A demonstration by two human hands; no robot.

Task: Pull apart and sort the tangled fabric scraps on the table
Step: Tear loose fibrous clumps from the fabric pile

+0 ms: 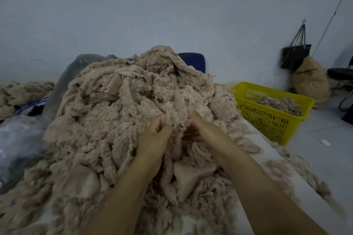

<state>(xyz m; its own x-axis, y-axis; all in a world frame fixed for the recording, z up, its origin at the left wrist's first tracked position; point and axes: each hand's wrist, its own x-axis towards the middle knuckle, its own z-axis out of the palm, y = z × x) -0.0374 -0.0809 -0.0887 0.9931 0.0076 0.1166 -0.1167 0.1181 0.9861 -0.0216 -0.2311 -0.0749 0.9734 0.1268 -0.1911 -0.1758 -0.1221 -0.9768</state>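
While both my forearms reach in bare from the lower edge of the view and draw toward each other, my hands meet at the near face of the pile of fabric scraps. The pile is a tall beige heap of fleecy and smooth pieces. It covers most of the table and spills over its right edge.

My left hand is turned back-of-hand up, with the wrist slightly bent. Its fingers are curled in and clenched on the lower left edge of a fluffy clump that rises out of the heap. My right hand lies just beside it, angled inward. The thumb is stretched straight up along the clump's right side, nail showing, pressing the fleece. The other fingers are tucked under the fabric, out of sight, so I grasp the same clump between thumb and hidden fingers. Between my two hands the fabric bunches up rather than lying flat.

To my right, beyond the table edge, stands a yellow basket with a small heap of similar scraps inside. Behind it a black bag hangs on the wall above a stuffed tan sack. At my left lies crumpled clear plastic, and a blue chair back shows behind the top of the pile.
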